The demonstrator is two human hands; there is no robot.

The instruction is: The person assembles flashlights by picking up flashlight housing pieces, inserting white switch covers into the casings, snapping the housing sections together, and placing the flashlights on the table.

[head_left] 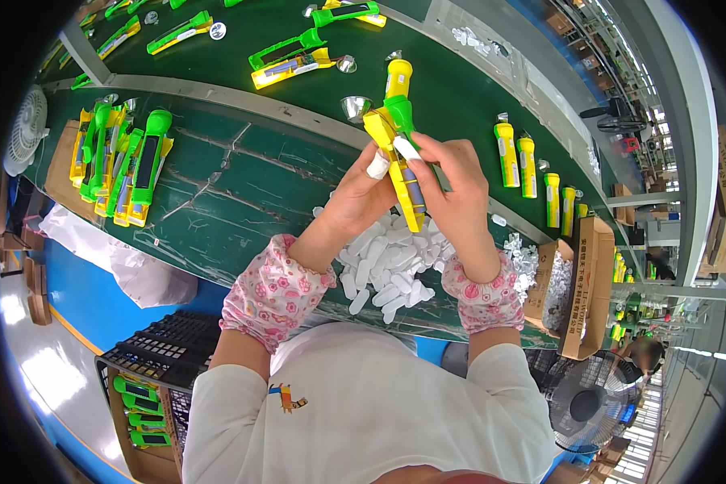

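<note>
An opened yellow-and-green flashlight [410, 198] is held upright between my hands, with a dark blue part showing inside its yellow shell. My left hand [353, 198] grips the shell from the left, and its thumb has a white wrap at the tip. My right hand [458, 173] is closed at the flashlight's right side, pinching a white oval strip [407, 148] against the shell. A silvery reflector cup [355, 108] shows just left of the flashlight's upper part. Under my hands lies a pile of white oval strips [391, 262].
Opened flashlights [290, 60] lie on the green belt [234, 77] beyond. More stand in a bunch [121, 165] at left; several yellow ones [527, 167] line the right. A carton [587, 286] holds small silvery parts. A black crate [165, 347] is below left, a fan [585, 403] below right.
</note>
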